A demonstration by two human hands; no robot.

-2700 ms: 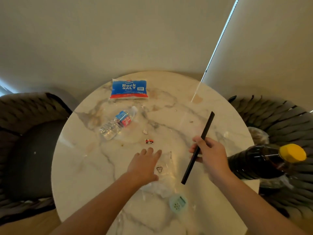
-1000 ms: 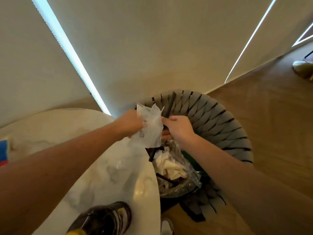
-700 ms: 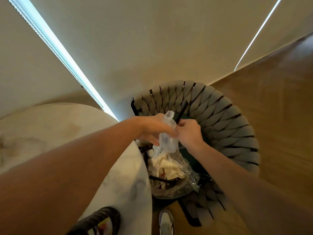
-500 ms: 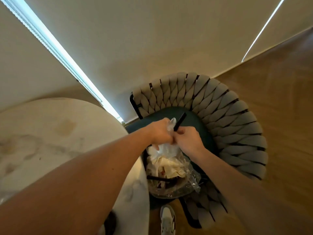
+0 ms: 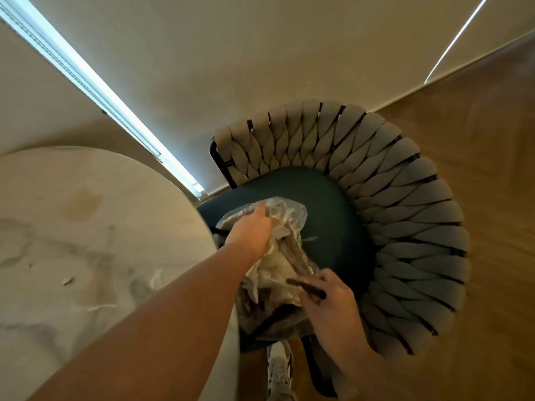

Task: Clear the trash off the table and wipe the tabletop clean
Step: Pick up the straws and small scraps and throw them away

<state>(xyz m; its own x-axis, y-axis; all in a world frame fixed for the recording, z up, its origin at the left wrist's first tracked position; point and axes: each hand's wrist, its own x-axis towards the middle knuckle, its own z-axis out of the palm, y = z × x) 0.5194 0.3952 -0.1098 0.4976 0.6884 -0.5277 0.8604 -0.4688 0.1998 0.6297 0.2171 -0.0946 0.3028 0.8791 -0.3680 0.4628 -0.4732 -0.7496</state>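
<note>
Tabletop [image 5: 86,227]: marble, a few scraps [image 5: 68,280] and crumbs near its right edge, not yet wiped. Left hand [image 5: 252,233] reaches past the right edge into the mouth of the clear trash bag [image 5: 278,273], fingers buried in the film; can't tell what it grips, if anything. Bag sits on the dark seat of the woven chair [image 5: 405,227], stuffed with crumpled paper. Right hand [image 5: 327,296] pinches a black stick [image 5: 307,287] at the bag's near side. Judgement: the bag is light, soft, slippery and crinkly, so it will likely collapse. Best gathered at the rim, not the belly.
</note>
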